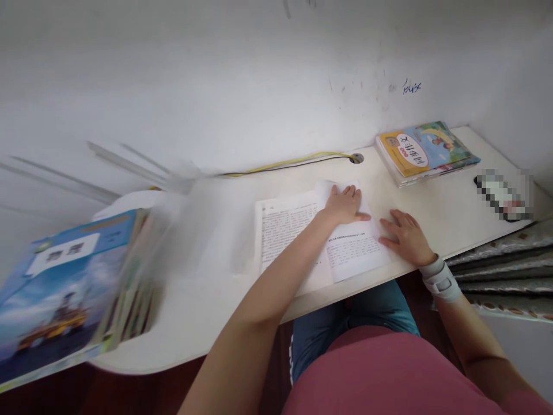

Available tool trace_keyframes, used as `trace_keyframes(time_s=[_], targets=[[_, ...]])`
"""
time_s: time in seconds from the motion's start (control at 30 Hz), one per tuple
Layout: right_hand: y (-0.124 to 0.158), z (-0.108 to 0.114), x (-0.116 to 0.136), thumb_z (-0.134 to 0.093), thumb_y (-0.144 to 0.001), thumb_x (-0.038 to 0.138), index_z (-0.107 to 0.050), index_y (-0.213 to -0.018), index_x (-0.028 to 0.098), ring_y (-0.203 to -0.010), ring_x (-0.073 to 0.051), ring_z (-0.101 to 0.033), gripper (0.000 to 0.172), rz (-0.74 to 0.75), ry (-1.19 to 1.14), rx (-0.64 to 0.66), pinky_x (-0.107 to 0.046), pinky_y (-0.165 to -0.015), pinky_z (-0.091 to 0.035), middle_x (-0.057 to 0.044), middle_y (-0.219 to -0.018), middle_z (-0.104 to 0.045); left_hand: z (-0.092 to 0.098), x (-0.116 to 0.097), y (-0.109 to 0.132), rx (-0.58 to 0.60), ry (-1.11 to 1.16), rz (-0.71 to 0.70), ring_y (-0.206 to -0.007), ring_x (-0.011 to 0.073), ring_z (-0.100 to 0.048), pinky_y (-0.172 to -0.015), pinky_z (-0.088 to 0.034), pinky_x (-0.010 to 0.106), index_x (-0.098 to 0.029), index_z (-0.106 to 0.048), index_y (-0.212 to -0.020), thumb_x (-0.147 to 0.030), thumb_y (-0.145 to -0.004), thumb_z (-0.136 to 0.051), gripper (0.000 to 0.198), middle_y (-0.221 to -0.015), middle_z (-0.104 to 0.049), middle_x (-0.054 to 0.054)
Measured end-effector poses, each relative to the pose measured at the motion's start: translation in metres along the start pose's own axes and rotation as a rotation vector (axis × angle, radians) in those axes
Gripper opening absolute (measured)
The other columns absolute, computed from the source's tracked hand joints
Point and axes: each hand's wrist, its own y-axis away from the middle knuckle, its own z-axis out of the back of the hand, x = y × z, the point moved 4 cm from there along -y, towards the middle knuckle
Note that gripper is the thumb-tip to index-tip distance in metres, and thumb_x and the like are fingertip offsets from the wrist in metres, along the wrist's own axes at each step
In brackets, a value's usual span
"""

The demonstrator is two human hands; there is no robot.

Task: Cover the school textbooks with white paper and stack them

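An open book [285,230] with printed pages lies on the white desk [207,311] in front of me. My left hand [344,204] rests with fingers spread on the upper part of its right-hand page, and my left forearm crosses the left page. Just beyond the right edge of the book is my right hand [405,235], fingers apart, with a fingertip at or near the page edge; I cannot tell whether it touches. A pale band circles my right wrist. Neither hand grips anything.
At the left stands a stack of books [73,288] with a blue cover on top, beside a blurred pale shape. A children's book pile [425,150] lies at the back right, near a phone [503,196]. Yellow and black cables [298,162] run along the wall into a desk hole.
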Motion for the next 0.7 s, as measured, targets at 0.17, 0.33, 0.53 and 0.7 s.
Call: trace_keyframes(time_s=[0.17,0.33,0.53,0.7], targets=[[0.000,0.000,0.000,-0.050,-0.087,0.052,-0.059,-0.123,0.020,-0.127,-0.030,-0.045,0.049,-0.006,0.000,0.009,-0.048,-0.103,-0.037,-0.019,-0.136,-0.049,-0.004,-0.001,0.006,-0.019,-0.005,-0.023,-0.143,0.0311,-0.019,-0.113,-0.011,0.055,-0.005,-0.021,-0.147,-0.070,-0.083,-0.036,0.094,-0.154,-0.019,0.021],[0.000,0.001,0.002,-0.047,-0.089,0.052,-0.058,-0.125,0.020,-0.127,-0.030,-0.044,0.049,0.016,0.011,0.019,-0.048,-0.104,-0.036,-0.019,-0.135,-0.050,-0.006,0.005,0.007,0.006,0.038,-0.048,-0.143,0.0285,-0.018,-0.113,-0.012,0.052,-0.011,-0.018,-0.149,-0.069,-0.082,-0.037,0.091,-0.155,-0.017,0.017],[0.002,-0.001,0.001,-0.041,-0.093,0.043,-0.058,-0.125,0.022,-0.128,-0.029,-0.043,0.042,0.018,0.006,0.025,-0.048,-0.104,-0.035,-0.017,-0.135,-0.050,-0.010,0.007,0.008,0.014,0.102,-0.061,-0.145,0.0287,-0.010,-0.113,-0.013,0.051,-0.015,-0.011,-0.150,-0.069,-0.082,-0.036,0.091,-0.158,-0.006,0.014],[-0.001,0.005,0.000,-0.038,-0.094,0.038,-0.055,-0.130,0.021,-0.128,-0.029,-0.045,0.042,0.005,0.005,0.070,-0.048,-0.103,-0.036,-0.016,-0.136,-0.051,-0.012,0.009,0.006,-0.020,0.113,-0.062,-0.144,0.0300,-0.013,-0.112,-0.016,0.050,-0.014,-0.014,-0.150,-0.069,-0.080,-0.038,0.092,-0.158,-0.010,0.014]])
